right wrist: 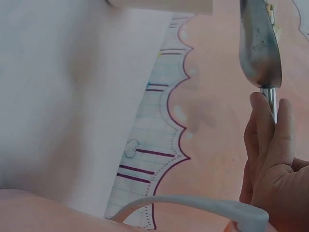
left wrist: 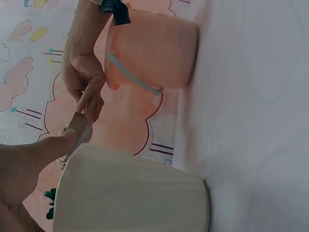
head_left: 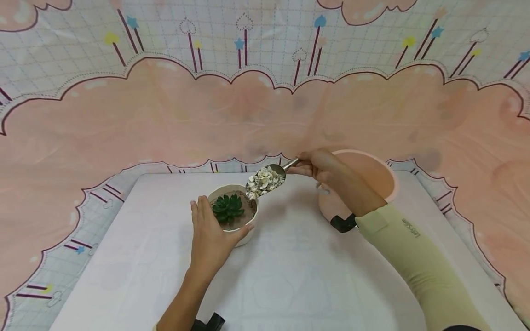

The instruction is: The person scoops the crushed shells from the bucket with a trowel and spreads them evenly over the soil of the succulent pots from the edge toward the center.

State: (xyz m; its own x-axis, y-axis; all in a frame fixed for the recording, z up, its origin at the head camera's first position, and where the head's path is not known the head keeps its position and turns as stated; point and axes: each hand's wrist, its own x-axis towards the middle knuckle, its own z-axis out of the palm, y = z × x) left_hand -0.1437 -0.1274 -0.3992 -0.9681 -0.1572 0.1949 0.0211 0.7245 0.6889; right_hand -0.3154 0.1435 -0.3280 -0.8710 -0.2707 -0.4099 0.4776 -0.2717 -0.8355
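A white plant pot (left wrist: 130,188) with a green succulent (head_left: 228,208) in brown soil stands on the table. My left hand (head_left: 212,241) holds it at the rim, fingers on the left side and thumb on the near right. In my right hand (head_left: 320,166), the handle of a metal scoop (right wrist: 259,48) is gripped between thumb and fingers. Pale stone chips (head_left: 265,180) fill the scoop, whose front edge tilts down over the pot's right rim. Seen from the left wrist, the scoop (left wrist: 82,130) is partly hidden by my left thumb.
Beneath my right forearm, at the back right of the table, stands a pink bucket (head_left: 359,177) with a grey handle (left wrist: 133,75). The white tabletop (head_left: 290,276) reaches back to a patterned cloth (head_left: 248,115).
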